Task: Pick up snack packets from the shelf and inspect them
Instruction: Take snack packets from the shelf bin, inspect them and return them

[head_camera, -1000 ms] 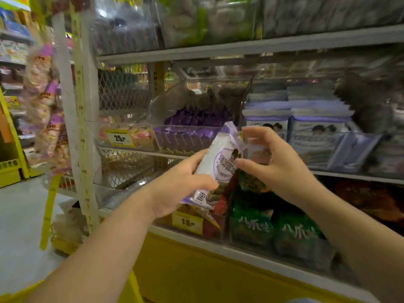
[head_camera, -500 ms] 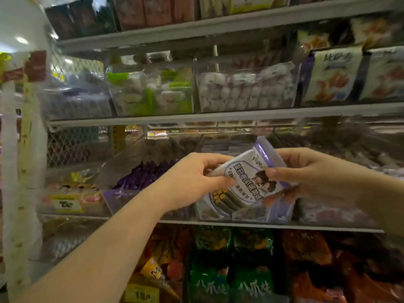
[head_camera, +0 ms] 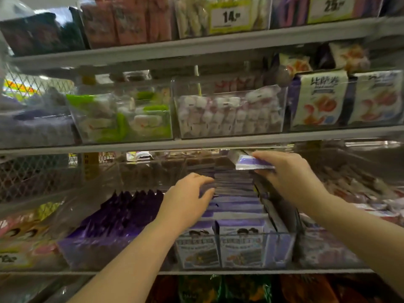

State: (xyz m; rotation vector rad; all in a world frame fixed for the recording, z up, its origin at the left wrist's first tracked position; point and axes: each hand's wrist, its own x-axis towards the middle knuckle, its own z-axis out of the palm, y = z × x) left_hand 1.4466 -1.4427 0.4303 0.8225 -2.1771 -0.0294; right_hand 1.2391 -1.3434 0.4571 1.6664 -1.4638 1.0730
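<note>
The fingers (head_camera: 265, 155) of the right hand (head_camera: 288, 178) are clamped on a purple-and-white snack packet (head_camera: 247, 162), fingers above and thumb beneath. They hold it flat over the rear of its row, close under the shelf board (head_camera: 218, 141) above. The fingers (head_camera: 204, 182) of the left hand (head_camera: 188, 197) lie extended and slightly apart. They touch the top edges of the standing packets (head_camera: 236, 200) of the same kind and close on none. These packets stand filed front to back in a clear bin (head_camera: 240, 250), with dark purple packs (head_camera: 122, 213) in the neighbouring bin to the left. Probable hazards: the held packet is gripped at one end only, so its smooth film may slip and drop it behind or among the row. With so little room overhead, it may catch on the shelf board as it is drawn out. Pressure from the left hand may tip the filed packets forward or wedge them against the bin wall.
</note>
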